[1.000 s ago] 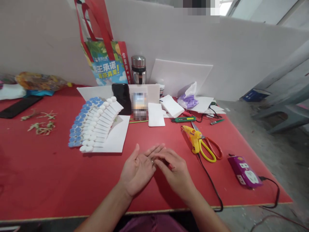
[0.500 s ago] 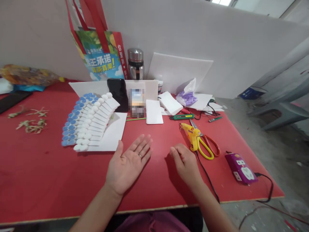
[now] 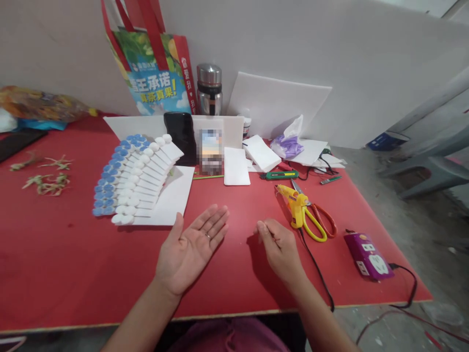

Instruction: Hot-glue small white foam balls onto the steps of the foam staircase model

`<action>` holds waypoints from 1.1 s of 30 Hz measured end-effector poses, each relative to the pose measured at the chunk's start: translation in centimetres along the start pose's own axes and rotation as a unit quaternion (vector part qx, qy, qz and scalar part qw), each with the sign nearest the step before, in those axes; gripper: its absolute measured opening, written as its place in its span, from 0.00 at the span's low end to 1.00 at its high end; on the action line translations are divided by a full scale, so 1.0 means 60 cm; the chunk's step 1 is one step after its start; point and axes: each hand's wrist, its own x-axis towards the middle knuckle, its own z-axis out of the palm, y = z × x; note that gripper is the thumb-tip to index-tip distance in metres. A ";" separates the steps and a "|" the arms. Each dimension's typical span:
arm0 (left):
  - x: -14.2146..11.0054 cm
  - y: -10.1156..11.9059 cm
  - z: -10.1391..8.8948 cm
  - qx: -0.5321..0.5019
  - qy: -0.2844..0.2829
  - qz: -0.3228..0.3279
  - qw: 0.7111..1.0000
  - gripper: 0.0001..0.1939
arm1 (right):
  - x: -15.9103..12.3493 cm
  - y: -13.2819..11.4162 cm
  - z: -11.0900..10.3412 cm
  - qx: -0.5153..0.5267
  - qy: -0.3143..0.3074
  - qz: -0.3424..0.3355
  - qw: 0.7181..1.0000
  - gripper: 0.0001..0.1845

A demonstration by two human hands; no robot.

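My left hand [image 3: 188, 254] is turned palm up above the red table [image 3: 73, 274]. Its fingers lie stretched out with a ring on one of them, and nothing rests on the palm. To the right, my right hand [image 3: 277, 249] is closed, fingers curled in and thumb on top; nothing shows sticking out of it. Nearest to it are a yellow glue gun [image 3: 296, 205] and scissors [image 3: 315, 227] with yellow and red handles. Left of centre, a fan-shaped piece with rows of blue and white rounded tips [image 3: 132, 181] lies on white board [image 3: 168, 205].
A black phone-like slab [image 3: 181, 139], a steel flask [image 3: 209, 88] and a shopping bag [image 3: 157, 73] stand at the back. White cards [image 3: 236, 167], a green cutter [image 3: 280, 175] and a tissue pack [image 3: 287, 142] lie nearer. A purple box with a cable [image 3: 368, 256] sits right; dried knotted strands [image 3: 47, 183] lie left.
The view has tilted slightly downward. My left hand has shifted a little left, and my right hand stays closed in nearly the same place. The objects on the table have not moved.
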 end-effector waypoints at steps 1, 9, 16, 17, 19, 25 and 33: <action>-0.002 0.002 -0.006 -0.004 -0.001 0.008 1.000 0.36 | -0.003 0.004 -0.002 -0.003 -0.010 0.000 1.000 0.20; 0.010 -0.025 0.000 -0.046 0.003 0.039 0.998 0.43 | -0.033 -0.033 0.061 0.012 -0.107 0.032 0.994 0.15; -0.015 -0.041 0.012 -0.042 0.018 -0.018 0.999 0.41 | -0.017 -0.026 0.041 0.005 0.000 -0.003 1.000 0.24; -0.022 -0.035 0.010 -0.037 0.026 -0.019 0.999 0.41 | -0.011 -0.021 0.031 -0.001 0.016 0.004 1.000 0.23; -0.038 -0.021 0.005 -0.028 0.053 -0.004 0.998 0.39 | 0.000 -0.013 0.016 -0.008 0.016 0.022 1.000 0.21; -0.065 -0.002 -0.001 -0.020 0.115 0.003 0.993 0.35 | 0.006 -0.023 0.044 0.067 -0.072 0.048 0.994 0.12; -0.070 -0.010 0.018 0.219 0.173 0.027 0.960 0.26 | -0.001 -0.040 0.070 0.000 -0.127 0.023 0.992 0.14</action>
